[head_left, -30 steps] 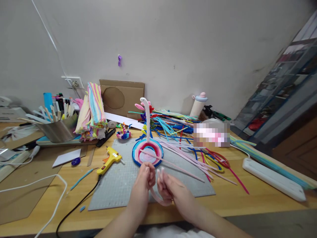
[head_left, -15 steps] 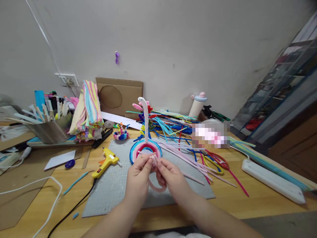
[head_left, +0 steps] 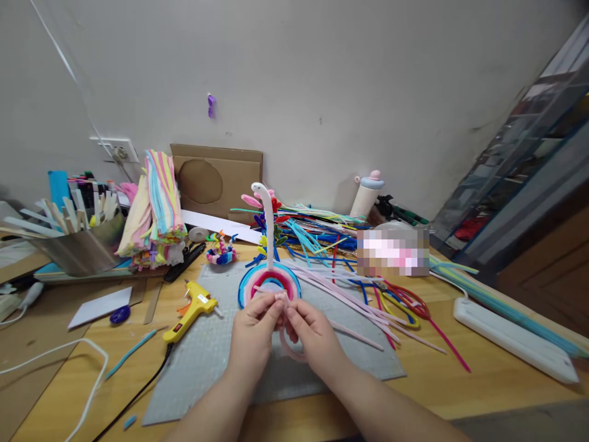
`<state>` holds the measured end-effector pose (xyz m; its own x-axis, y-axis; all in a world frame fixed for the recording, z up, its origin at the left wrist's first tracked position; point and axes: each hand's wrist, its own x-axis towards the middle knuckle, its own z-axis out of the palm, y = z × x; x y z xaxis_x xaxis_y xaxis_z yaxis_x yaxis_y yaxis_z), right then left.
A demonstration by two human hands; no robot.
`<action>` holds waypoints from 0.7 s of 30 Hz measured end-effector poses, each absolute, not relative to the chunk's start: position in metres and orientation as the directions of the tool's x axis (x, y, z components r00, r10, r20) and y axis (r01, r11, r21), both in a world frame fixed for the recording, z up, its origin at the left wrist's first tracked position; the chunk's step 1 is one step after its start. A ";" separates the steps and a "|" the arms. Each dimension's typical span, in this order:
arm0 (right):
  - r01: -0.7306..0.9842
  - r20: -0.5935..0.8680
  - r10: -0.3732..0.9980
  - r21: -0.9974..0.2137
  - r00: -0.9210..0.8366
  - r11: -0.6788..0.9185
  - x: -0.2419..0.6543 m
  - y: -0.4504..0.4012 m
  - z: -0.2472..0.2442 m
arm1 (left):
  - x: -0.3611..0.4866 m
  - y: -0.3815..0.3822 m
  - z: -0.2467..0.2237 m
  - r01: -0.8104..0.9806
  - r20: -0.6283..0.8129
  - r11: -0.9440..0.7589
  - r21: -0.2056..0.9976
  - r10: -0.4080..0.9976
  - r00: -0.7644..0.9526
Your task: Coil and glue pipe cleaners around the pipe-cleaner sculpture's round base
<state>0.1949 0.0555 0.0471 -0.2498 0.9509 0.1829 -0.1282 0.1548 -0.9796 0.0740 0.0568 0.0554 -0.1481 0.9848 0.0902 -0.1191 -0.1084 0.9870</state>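
Between my fingertips is a pale pink pipe cleaner (head_left: 292, 351), folded at the top and looping down below my hands. My left hand (head_left: 257, 325) pinches its folded end between thumb and fingers. Close beside it, my right hand (head_left: 309, 328) also pinches the pipe cleaner, fingers curled. Just behind stands a rainbow-ringed piece (head_left: 247, 283) of blue, pink and red pipe cleaners, partly hidden by my hands. A tall white curved neck with a small head (head_left: 269, 230) rises from it. Under my hands lies a grey cutting mat (head_left: 211, 362).
A yellow hot glue gun (head_left: 193, 310) lies to the left, its black cord trailing forward. Loose pink pipe cleaners (head_left: 354, 298) spread to the right. Farther out are a metal container of sticks (head_left: 85, 248), a pipe-cleaner bundle (head_left: 161, 196), a bottle (head_left: 367, 196) and a white power strip (head_left: 510, 337).
My hands stay together at the pipe cleaner; its folded top stands less high above the fingertips and the loop has shifted slightly. The camera view has moved a little.
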 end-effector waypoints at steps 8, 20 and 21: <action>-0.093 0.195 0.954 -0.980 -0.229 0.178 0.195 0.049 0.041 | 0.074 0.052 0.058 -0.103 0.104 -0.115 0.988 0.989 -0.101; -0.238 0.178 0.951 -0.964 -0.254 0.117 0.196 0.051 0.053 | 0.075 0.051 0.059 -0.062 0.221 -0.224 0.973 0.974 -0.044; -0.236 0.196 0.953 -0.962 -0.232 0.140 0.197 0.051 0.052 | 0.075 0.051 0.059 -0.062 0.219 -0.222 0.973 0.974 -0.052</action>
<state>0.1968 0.0507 0.0521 -0.2316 0.9529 0.1956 -0.2365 0.1399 -0.9615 0.0748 0.0512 0.0587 -0.0519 0.9744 0.2189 -0.0622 -0.2220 0.9731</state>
